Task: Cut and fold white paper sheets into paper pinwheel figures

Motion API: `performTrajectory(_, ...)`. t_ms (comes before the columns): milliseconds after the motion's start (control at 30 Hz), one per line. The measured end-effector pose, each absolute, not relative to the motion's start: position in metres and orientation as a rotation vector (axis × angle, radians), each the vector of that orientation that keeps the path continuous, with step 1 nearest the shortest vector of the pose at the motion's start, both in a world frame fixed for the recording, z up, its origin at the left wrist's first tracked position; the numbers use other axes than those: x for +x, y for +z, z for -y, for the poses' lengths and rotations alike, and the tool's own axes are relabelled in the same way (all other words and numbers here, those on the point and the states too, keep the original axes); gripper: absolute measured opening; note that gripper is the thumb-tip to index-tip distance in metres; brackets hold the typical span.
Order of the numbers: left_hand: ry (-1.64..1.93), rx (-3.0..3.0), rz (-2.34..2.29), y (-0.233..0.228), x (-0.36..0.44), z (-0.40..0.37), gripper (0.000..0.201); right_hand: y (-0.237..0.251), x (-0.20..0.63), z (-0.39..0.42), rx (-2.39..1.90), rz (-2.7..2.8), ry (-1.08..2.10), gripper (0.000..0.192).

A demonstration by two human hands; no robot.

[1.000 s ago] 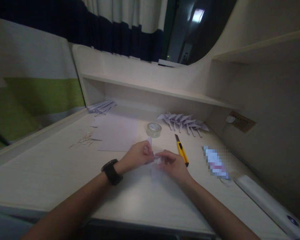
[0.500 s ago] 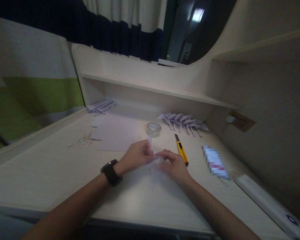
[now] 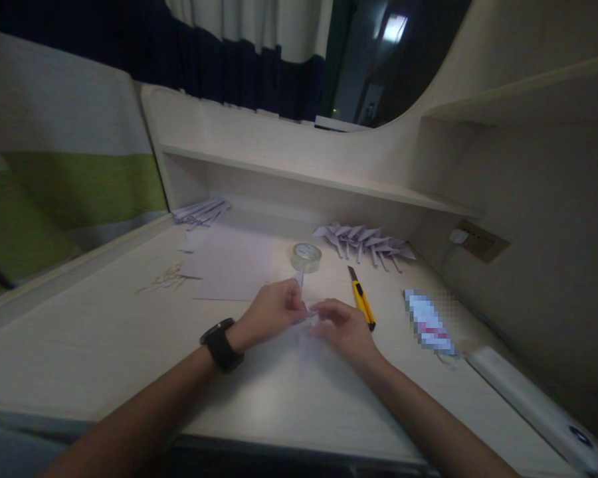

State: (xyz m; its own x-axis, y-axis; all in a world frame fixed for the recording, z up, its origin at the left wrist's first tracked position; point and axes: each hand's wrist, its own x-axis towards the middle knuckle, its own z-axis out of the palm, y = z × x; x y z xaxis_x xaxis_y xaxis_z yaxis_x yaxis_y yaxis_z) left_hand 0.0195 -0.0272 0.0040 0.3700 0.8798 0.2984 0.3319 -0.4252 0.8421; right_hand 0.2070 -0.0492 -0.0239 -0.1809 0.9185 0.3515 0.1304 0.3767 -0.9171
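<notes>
A: So, what are the hands doing?

B: The left hand (image 3: 274, 309) and the right hand (image 3: 341, 326) are meeting in the middle of the desk (image 3: 104, 345). Both are pinching a small bit of white paper (image 3: 306, 317) between their fingertips, just above the desk top. One thin end is sticking up by the left thumb.

A: What step is it?

B: I am guessing they are folding it, somewhere in the middle of the job. The next fold is calling for a tight, careful pinch, because the paper is so small.

A: What is lying around?

B: A tape roll (image 3: 306, 257) and a yellow knife (image 3: 362, 298) are sitting near the hands. A row of folded paper shapes (image 3: 363, 244) is waiting by the back wall, and a flat sheet (image 3: 232, 264) is lying to the left. The room is looking dim, with striped curtains (image 3: 239, 46) up behind the shelf (image 3: 303, 178).
</notes>
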Motion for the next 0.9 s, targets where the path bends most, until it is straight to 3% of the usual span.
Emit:
performTrajectory(600, 0.972, 1.867, -0.911, 0.009, 0.023, 0.029, 0.013, -0.023, 0.210, 0.048, -0.984, 1.671, 0.858, 0.026)
performTrajectory(767, 1.261, 2.074, -1.408, 0.021, 0.012, 0.023, 0.008, -0.019, 0.209, 0.051, -1.048, 1.663, 0.842, 0.026)
performTrajectory(900, 1.185, 2.161, -1.413, 0.023, 0.002, 0.011, 0.028, -0.021, 0.210, 0.048, -1.082, 1.618, 0.848, 0.026)
